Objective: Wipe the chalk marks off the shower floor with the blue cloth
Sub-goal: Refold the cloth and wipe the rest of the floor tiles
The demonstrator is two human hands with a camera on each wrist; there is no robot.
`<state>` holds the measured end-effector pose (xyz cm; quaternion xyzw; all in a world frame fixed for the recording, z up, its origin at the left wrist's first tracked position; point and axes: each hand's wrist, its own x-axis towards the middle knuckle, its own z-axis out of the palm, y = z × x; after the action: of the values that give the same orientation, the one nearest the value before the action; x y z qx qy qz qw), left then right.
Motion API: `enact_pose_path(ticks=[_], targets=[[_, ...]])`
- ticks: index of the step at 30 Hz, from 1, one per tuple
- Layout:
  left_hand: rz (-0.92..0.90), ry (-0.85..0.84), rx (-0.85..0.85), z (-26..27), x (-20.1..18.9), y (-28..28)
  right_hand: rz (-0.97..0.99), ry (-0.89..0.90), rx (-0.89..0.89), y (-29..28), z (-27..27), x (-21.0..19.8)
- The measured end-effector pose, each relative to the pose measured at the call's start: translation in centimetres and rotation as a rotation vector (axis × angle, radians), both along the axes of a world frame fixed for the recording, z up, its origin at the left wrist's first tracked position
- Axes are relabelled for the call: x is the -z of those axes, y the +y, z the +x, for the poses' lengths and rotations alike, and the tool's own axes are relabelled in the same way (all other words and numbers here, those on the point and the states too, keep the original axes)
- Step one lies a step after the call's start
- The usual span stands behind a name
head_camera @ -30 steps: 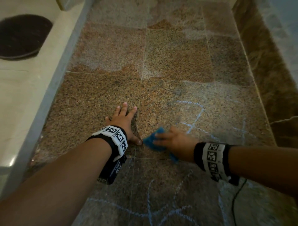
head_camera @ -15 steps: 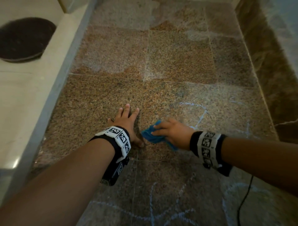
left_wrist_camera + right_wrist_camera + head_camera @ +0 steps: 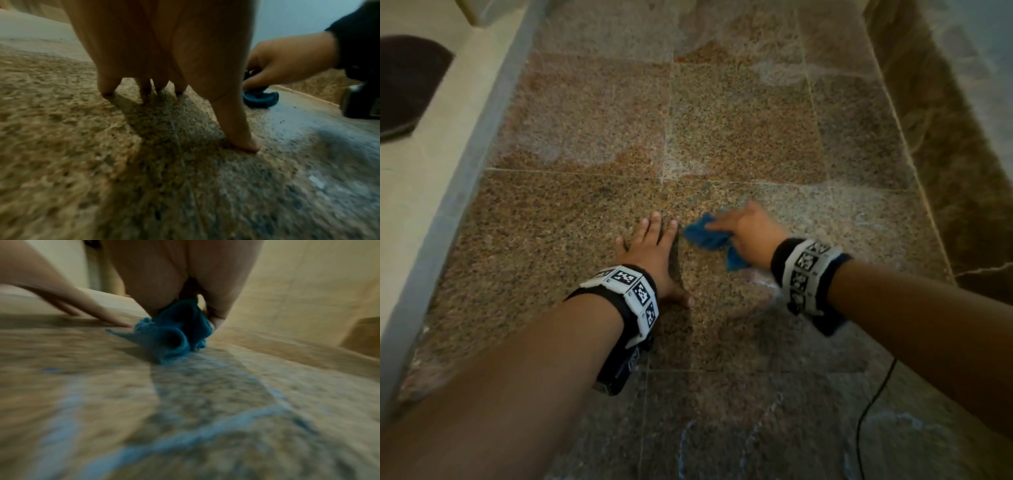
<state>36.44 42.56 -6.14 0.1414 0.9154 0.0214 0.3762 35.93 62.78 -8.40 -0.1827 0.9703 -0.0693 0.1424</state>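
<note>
Apparently right hand [image 3: 748, 233] on blue cloth [image 3: 705, 234]

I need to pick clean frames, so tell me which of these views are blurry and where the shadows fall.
Head view: mostly sharp, dim at the bottom, the right hand slightly smeared. Left wrist view: floor blurred, shadow under the left hand. Right wrist view: heavy motion blur, blue cloth soft.

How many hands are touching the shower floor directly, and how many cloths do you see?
1 hand: the left hand rests spread on the shower floor. 1 cloth: the blue cloth, bunched under the right hand.
</note>
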Motion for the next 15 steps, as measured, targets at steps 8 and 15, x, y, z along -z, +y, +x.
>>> enact_pose_path(ticks=[8,15], targets=[[-0.009,0.01,-0.017,-0.1,0.4,0.2,0.216,-0.012,0.144,-2.8,-3.2,2.5],[0.019,0.012,-0.021,-0.1,0.4,0.0,0.155,0.02,0.247,0.0,-7.3,1.4]])
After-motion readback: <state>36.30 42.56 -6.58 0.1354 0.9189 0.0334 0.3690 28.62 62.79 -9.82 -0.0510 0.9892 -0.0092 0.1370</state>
